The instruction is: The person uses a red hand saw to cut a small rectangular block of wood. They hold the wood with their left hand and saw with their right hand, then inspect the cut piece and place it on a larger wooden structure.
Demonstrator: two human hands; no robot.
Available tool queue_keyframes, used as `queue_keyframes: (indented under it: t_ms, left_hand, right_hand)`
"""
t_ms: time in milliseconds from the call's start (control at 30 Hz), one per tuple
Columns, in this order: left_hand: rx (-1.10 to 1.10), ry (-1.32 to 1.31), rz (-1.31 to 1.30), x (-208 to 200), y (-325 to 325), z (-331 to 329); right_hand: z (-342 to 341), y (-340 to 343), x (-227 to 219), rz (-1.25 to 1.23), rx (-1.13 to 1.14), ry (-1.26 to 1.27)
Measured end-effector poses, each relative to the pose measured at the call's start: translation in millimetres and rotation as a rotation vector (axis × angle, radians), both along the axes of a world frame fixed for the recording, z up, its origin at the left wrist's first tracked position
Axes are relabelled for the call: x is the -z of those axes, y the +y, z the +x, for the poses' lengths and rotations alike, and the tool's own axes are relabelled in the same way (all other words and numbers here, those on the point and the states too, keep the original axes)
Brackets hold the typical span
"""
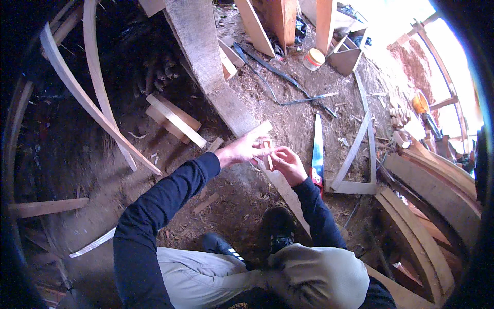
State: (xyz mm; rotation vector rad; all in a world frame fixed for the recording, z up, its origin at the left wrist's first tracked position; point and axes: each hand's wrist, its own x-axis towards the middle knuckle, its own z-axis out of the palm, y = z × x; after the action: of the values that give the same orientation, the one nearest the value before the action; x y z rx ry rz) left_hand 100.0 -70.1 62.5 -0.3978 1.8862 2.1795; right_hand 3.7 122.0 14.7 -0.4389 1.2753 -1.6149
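Observation:
Over a long plank (231, 103) lying on the ground, my two hands meet around a small piece of wood (267, 155). My left hand (241, 150) comes from the left with its fingers closed on the piece. From the other side my right hand (289, 165) pinches the same piece between thumb and fingers. A pale, light-coloured end (261, 130) sticks out just above my left hand; I cannot make out whether it belongs to the held piece. Right of my right hand lies a handsaw (317, 141) with a red handle, its blade pointing away from me.
Left, joined wooden boards (177, 121) and curved wooden strips (95, 105). Beyond the plank are a dark strap (278, 74), a round tub (314, 59) and a wooden tool box (346, 57). Right, a triangular wooden frame (352, 188) and curved timbers (419, 242). Shavings litter the dirt floor.

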Motion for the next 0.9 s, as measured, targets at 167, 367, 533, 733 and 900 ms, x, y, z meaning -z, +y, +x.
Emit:
queue_keyframes:
  t_ms: [167,367,533,733,900]
  left_hand:
    - [-0.153,-0.131,0.038,-6,-3,-3]
    - [-0.492,0.111,0.084,6,12,1]
    - [-0.447,0.055,0.007,4,33,8]
    - [-0.096,0.227,-0.412,-13,33,15]
    - [0.094,0.389,-0.693,-37,14,9]
  right_hand:
    - [-4,14,-4,-0.06,0.03,-0.354]
    - [14,16,-7,-0.227,0.051,-0.607]
    - [14,12,-4,-0.274,0.145,-0.497]
    - [12,16,-13,-0.238,0.174,-0.432]
    - [1,29,-10,-0.251,-0.074,-0.431]
